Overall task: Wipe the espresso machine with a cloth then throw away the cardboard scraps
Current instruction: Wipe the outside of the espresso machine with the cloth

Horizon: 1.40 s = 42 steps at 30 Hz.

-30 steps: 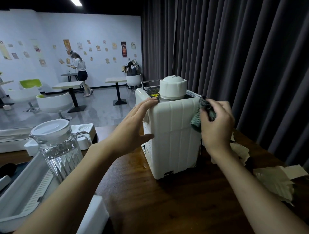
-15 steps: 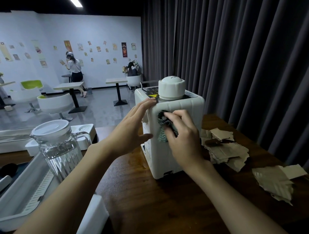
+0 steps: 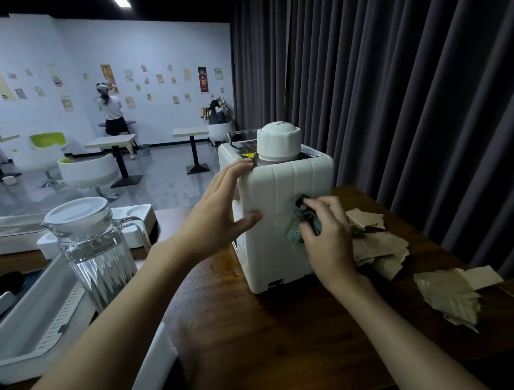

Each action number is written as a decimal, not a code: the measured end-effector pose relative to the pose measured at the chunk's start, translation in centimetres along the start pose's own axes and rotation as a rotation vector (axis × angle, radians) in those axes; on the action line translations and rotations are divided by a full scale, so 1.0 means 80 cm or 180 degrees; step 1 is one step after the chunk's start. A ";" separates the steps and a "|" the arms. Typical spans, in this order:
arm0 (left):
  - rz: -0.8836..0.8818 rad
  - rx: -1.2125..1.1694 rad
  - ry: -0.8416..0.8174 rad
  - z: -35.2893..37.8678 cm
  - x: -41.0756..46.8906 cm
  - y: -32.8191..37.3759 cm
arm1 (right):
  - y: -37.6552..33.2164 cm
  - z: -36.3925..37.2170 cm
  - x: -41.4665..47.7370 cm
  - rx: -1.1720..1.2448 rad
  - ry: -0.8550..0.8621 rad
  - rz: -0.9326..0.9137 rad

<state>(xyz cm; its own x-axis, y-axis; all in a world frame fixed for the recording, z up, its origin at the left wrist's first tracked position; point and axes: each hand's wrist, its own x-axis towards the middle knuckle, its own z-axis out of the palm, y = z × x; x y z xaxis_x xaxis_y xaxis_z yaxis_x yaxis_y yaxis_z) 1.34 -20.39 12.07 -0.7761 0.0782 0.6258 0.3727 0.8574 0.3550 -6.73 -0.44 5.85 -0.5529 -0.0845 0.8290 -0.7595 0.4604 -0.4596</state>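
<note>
Head: one cloth [image 3: 301, 222], two scrap piles [image 3: 378, 245] (torn cardboard).

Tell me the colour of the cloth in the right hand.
Mottled dark green-teal cloth, seen in the head view.

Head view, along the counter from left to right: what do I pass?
Glass pitcher → left hand braced on the espresso machine → right hand pressing the cloth to it → cardboard scraps → a second pile of scraps.

Dim foreground, bright far wall [image 3: 167, 50] under ceiling light [image 3: 122, 2], wide-angle bending at edges
</note>
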 end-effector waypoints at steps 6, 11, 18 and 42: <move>-0.0604 0.0421 0.0699 0.020 -0.004 0.017 | 0.017 -0.026 0.023 0.0669 0.0393 0.0946; -0.1214 -0.0027 0.1057 0.032 -0.001 0.030 | 0.043 -0.048 0.066 0.1287 0.0007 0.1304; -0.1395 -0.0283 0.1256 0.041 0.024 0.048 | 0.052 -0.046 0.069 0.1887 -0.0464 0.1104; -0.1144 0.0332 0.0384 -0.040 0.023 0.028 | -0.002 -0.041 0.065 0.2232 -0.0329 0.1533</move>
<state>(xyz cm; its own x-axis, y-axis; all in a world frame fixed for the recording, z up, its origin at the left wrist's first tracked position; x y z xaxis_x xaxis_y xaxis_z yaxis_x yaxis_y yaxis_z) 2.33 -19.96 16.21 -0.7800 -0.2917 0.5537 0.0294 0.8667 0.4979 -8.32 1.95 11.26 -0.8722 -0.1159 0.4752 -0.4514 -0.1834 -0.8733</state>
